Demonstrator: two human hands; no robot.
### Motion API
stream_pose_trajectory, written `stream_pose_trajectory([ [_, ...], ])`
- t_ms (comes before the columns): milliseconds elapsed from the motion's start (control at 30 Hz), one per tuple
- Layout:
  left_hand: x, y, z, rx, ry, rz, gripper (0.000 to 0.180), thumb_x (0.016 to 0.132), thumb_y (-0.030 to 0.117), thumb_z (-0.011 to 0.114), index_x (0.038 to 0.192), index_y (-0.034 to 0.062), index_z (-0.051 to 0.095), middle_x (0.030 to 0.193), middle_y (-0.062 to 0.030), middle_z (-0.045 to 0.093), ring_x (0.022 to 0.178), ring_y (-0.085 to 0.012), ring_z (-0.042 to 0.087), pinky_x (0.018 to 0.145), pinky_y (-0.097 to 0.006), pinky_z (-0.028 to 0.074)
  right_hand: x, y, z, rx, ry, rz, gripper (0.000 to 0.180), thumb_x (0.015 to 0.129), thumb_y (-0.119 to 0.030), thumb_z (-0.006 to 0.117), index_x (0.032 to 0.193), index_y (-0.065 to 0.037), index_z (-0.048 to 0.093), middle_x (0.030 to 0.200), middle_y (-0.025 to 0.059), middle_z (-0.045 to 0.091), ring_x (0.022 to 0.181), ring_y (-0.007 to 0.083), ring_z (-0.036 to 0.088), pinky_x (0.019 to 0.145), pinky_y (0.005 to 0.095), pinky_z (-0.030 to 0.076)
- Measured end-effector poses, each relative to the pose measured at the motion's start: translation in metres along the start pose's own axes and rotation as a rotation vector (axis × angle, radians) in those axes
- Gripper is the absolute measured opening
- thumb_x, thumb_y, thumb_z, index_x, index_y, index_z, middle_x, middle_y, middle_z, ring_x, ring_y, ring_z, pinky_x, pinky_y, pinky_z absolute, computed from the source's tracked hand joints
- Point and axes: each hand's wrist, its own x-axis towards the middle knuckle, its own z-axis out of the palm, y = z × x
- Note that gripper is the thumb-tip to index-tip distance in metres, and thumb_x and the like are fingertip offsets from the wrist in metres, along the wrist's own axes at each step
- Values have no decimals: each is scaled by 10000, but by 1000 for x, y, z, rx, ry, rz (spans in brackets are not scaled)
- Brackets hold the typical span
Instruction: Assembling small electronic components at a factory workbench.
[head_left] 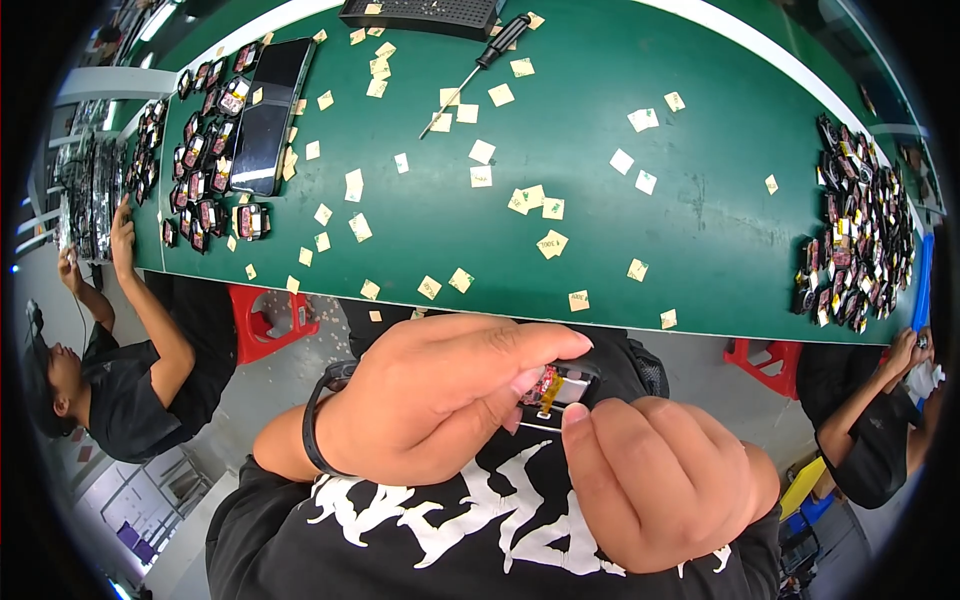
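A small black device housing (574, 388), with its inside exposed, is held close to my chest just beyond the table's near edge. Inside it show a red circuit board, a strip of amber tape and a silvery block. My left hand (430, 390) grips the housing from the left, its thumb and forefinger along the rim, and a black band circles that wrist. My right hand (660, 475) is curled at the housing's lower right, the thumb tip by its edge. Whatever lies between those fingers is hidden.
On the green table (720, 220) lie scattered cream paper squares (552, 243), a screwdriver (490, 55) and a dark phone (272, 115). Similar devices crowd the left side and form a heap (860, 230) at right. A black tray (425, 14) stands at the back. People work on both sides.
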Motion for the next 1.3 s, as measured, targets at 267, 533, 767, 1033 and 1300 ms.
stream_pose_trajectory([
  [267,1,-1,2,16,-2,-9,339,981,-69,486,1276,-49,653,816,-94,666,615,-112,652,550,-244,523,-1,-2,2,17,-44,6,242,659,2,731,881,89,690,806,129,616,590,196,567,415,257,398],
  [533,3,5,1,-46,51,-83,327,957,-63,569,1274,-62,648,848,-104,688,636,-93,668,549,-225,528,-2,-6,-4,-197,15,74,263,643,-3,744,894,69,710,808,130,639,582,205,580,442,279,407],
  [767,-3,-6,1,-146,127,-173,297,921,-96,641,1216,-75,667,858,-105,703,630,-83,666,520,-202,527,-9,-2,-7,-80,-4,209,353,594,-47,730,926,71,716,821,135,642,577,215,574,462,292,423],
  [1033,-1,-2,-1,-224,92,-259,338,955,-80,575,1288,-74,634,859,-94,692,636,-83,669,548,-205,537,-9,6,3,62,58,123,369,595,-19,714,947,89,711,850,157,637,561,201,554,447,279,401],
  [1300,-2,-1,-6,-111,35,-90,441,916,-77,498,1345,-86,598,863,-109,697,657,-92,690,581,-208,550,2,2,0,0,27,101,358,598,-7,710,939,99,701,850,153,622,564,204,552,453,291,413],
])
